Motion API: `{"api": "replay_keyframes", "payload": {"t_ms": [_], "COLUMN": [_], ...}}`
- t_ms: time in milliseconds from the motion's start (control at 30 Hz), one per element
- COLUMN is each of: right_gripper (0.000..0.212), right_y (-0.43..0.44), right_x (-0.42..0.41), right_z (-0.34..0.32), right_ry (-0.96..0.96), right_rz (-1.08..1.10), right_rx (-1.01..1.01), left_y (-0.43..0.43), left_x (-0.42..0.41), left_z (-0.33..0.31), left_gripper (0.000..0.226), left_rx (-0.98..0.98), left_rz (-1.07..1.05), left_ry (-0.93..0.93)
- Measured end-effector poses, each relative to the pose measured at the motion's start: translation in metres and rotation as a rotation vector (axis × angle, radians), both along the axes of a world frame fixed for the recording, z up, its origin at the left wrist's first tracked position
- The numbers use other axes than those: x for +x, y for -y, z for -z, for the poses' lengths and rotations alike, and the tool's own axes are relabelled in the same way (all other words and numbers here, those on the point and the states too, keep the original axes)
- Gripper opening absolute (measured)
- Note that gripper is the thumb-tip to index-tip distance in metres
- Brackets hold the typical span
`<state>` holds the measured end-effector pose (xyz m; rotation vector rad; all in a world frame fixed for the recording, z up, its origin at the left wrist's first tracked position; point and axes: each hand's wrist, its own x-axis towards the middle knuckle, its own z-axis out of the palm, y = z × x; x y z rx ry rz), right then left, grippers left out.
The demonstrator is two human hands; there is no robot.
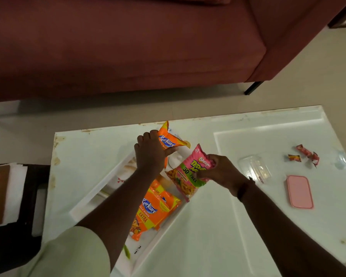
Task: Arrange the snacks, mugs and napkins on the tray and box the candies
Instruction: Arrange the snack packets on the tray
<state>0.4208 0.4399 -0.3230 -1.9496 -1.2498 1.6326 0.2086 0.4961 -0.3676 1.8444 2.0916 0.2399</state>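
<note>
A maroon sofa [128, 47] is standing beyond the white tabletop [218, 226], the landmark here. A white tray [92, 198] is lying diagonally on the tabletop's left half, carrying orange Kurkure packets [152, 212] at its near end. Over the tray's far end the left hand [150, 154] is gripping another orange Kurkure packet [171, 139], while the right hand [220, 170] is pinching a pink Bingo packet [186, 176] — both raised. Toward the tabletop's right edge a pink lid [299, 191], a clear box [255, 166] and wrapped candies [306, 154] are lying apart.
</note>
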Motion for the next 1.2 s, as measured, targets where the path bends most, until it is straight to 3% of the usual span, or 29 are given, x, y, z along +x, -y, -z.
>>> {"api": "replay_keyframes", "payload": {"t_ms": [133,433,533,767,867,967,1033,1100,1200], "right_gripper": [0.037,0.034,0.034,0.068,0.081,0.059,0.032,0.013,0.02], "right_y": [-0.012,-0.016,-0.011,-0.001,0.009,0.032,0.053,0.075,0.104], "right_x": [-0.007,-0.023,-0.028,-0.032,-0.032,-0.039,-0.051,-0.066,-0.087], "right_z": [0.008,0.023,0.025,0.032,0.022,0.006,0.0,0.0,0.009], "right_ry": [0.115,0.368,0.439,0.481,0.491,0.519,0.499,0.453,0.464], "right_rz": [-0.073,-0.201,-0.184,-0.063,0.038,0.172,0.171,0.095,-0.107], "right_rx": [0.005,0.034,0.071,0.163,0.256,0.484,0.532,0.421,0.243], "left_y": [0.007,0.01,0.006,0.002,0.006,0.022,0.038,0.06,0.097], "left_x": [0.002,0.009,0.013,0.011,-0.004,-0.036,-0.064,-0.092,-0.123], "left_z": [0.011,0.033,0.038,0.039,0.024,0.003,-0.009,-0.017,-0.022], "left_gripper": [0.102,0.09,0.097,0.117,0.11,0.085,0.07,0.055,0.052], "left_rx": [0.0,0.044,0.035,-0.001,0.057,0.201,0.15,-0.001,-0.276], "left_rz": [-0.04,-0.075,-0.087,-0.074,-0.057,-0.043,-0.036,-0.009,0.018], "left_ry": [-0.028,0.117,0.152,0.267,0.311,0.37,0.443,0.498,0.546]}}
